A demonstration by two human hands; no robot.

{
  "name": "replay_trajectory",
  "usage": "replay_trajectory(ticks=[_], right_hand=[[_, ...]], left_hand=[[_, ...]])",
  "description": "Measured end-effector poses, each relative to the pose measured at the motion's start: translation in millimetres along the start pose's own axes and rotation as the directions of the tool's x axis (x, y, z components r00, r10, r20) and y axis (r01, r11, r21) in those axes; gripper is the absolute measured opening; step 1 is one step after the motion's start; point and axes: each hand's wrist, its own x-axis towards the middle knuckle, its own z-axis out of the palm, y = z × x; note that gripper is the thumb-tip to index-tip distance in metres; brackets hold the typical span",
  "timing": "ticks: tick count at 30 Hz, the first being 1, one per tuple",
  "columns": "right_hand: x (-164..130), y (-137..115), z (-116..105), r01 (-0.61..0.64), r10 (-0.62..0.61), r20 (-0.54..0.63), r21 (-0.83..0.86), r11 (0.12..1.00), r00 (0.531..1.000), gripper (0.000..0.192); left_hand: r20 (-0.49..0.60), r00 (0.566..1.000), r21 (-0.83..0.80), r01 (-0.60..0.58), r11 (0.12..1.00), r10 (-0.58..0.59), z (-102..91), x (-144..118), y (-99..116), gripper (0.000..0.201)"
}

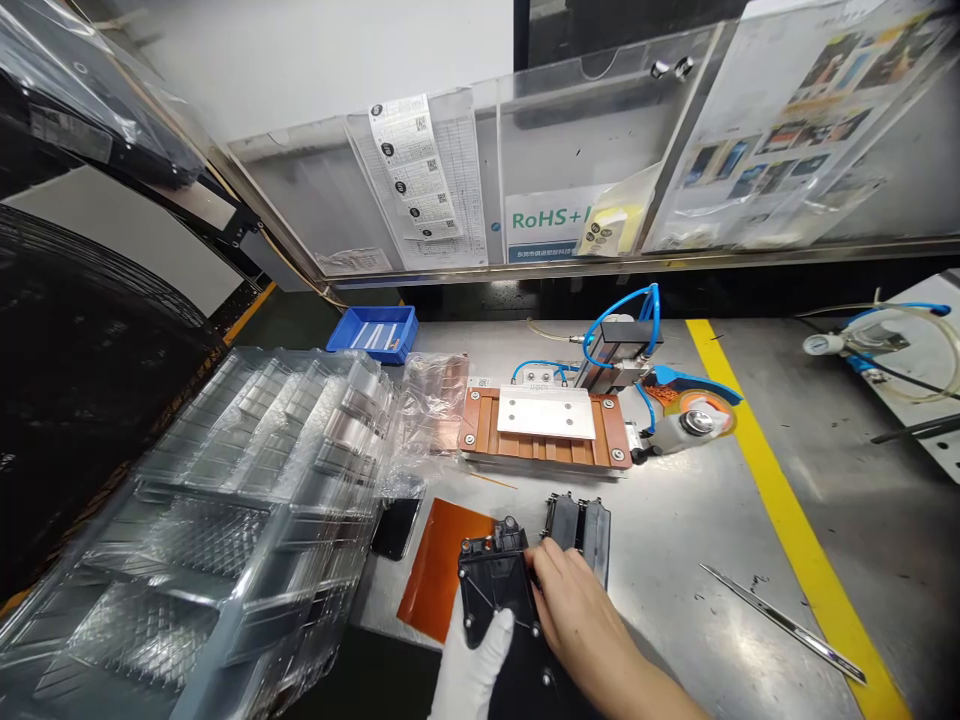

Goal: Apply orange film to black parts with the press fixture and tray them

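Black plastic housing (521,645) at the tabletop's (660,550) near edge, long axis roughly 11 to 5 o'clock. My gloved left hand (474,655) grasps it, thumb across its face; it lies at 9 o'clock from my bare right hand (577,610), fingers touching its edge, grip unclear. At 12 o'clock, I read "RoHS+" on a sheet (547,222), remainder covered; smaller labels illegible.

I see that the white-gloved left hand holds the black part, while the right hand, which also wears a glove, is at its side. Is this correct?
Not quite: the right hand is bare, as the head view shows. The white-gloved left hand does hold the black part, with the right hand at its side.
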Motion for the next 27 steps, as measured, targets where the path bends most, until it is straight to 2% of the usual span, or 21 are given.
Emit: replay_trajectory(ticks=[3, 6, 11, 15, 21, 27], right_hand=[[-3.1, 1.7, -1.3, 0.001, -0.002, 0.037, 0.038, 0.999, 0.999, 0.029], [-3.0, 6.0, -6.6, -0.034, 0.03, 0.104, 0.041, 0.999, 0.994, 0.024], [-0.5, 6.9, -12.6, 0.016, -0.016, 0.069, -0.004, 1.0, 0.997, 0.023], [7.3, -1.8, -2.4, 0.057, -0.057, 0.006, -0.008, 0.998, 0.998, 0.011], [13.8, -21.1, 14.4, 0.086, -0.088, 0.065, 0.031, 0.996, 0.994, 0.014], [-1.3, -32.2, 5.8, 0.094, -0.11, 0.114, 0.134, 0.987, 0.987, 0.011]], left_hand=[[0.055, 0.998, -0.011, -0.039, 0.999, 0.039, -1.1, 3.7, 0.8, 0.075], [0.086, 0.995, -0.088, -0.04, 0.995, 0.047, -5.0, 6.6, -0.4, 0.065], [0.13, 0.979, -0.235, 0.183, 0.955, -0.156, -17.2, 4.9, -4.8, 0.048], [0.154, 0.953, -0.261, 0.295, 0.919, -0.262, -27.6, -0.4, -8.0, 0.044], [0.243, 0.909, -0.257, 0.397, 0.881, -0.339, -38.9, -10.9, -6.8, 0.046], [0.327, 0.86, -0.223, 0.474, 0.852, -0.393, -44.1, -18.4, -9.5, 0.05]])
